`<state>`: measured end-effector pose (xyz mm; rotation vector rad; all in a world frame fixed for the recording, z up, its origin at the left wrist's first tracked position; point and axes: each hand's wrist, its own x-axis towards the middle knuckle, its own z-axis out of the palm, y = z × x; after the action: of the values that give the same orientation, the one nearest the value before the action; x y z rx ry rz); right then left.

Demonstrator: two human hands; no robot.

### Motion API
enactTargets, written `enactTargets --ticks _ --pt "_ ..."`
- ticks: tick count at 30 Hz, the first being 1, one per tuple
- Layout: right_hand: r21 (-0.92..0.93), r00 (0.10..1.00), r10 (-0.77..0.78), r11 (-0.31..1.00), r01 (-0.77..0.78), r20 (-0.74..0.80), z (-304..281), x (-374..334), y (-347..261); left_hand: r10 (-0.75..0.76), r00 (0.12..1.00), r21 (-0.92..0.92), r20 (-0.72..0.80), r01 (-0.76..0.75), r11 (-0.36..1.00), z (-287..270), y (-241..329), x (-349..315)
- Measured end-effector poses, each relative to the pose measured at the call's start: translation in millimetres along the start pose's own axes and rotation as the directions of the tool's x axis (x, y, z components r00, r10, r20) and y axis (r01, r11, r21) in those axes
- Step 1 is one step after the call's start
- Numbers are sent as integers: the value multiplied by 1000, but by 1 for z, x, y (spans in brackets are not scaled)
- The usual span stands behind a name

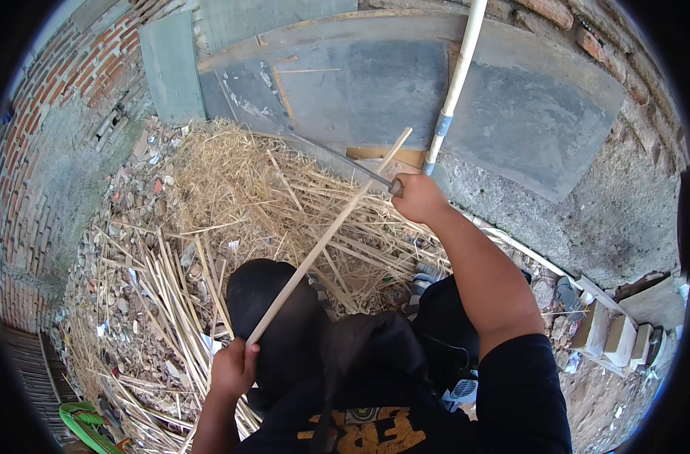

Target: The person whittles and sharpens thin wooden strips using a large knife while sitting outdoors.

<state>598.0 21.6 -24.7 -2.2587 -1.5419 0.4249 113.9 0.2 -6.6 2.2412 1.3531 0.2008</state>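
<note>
I have the left hand [235,368] at seven o'clock, thumb and fingers clamped around the lower end of a pale wooden strip [307,261]. The strip slants up across my view to a free end at one o'clock, passing in front of the dark-clothed left knee [260,291] (from this angle I cannot tell whether it rests there).

At two o'clock I have the right hand [420,198] closed in a fist around the handle of a long, narrow knife [337,155], its blade pointing toward eleven. The blade crosses the strip near the upper end; whether the edge touches the wood, I cannot tell.

Around the hands, I see dry shavings [224,170] heaped at ten o'clock and a spread of loose strips [159,303] at eight, lying over rubble. A white pipe [457,87] stands at one o'clock before grey panels [390,76], and wooden blocks [609,333] sit at four.
</note>
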Motion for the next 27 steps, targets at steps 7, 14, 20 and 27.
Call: enactTargets --ticks 7,14,20,27 --pt "-110 982 -148 981 162 118 -6 -23 -36 -3 998 -19 55 4 1000 -7 -2 -1" --pt "23 1000 3 1000 -3 -19 -11 -1 9 3 999 -59 43 -1 998 -3 -9 1" --pt "-71 964 -235 967 244 123 1 -27 -52 -23 997 -50 79 27 998 -9 -6 -1" --pt "73 999 -2 997 5 -32 -2 0 11 -26 998 -76 52 30 997 -3 -9 1"
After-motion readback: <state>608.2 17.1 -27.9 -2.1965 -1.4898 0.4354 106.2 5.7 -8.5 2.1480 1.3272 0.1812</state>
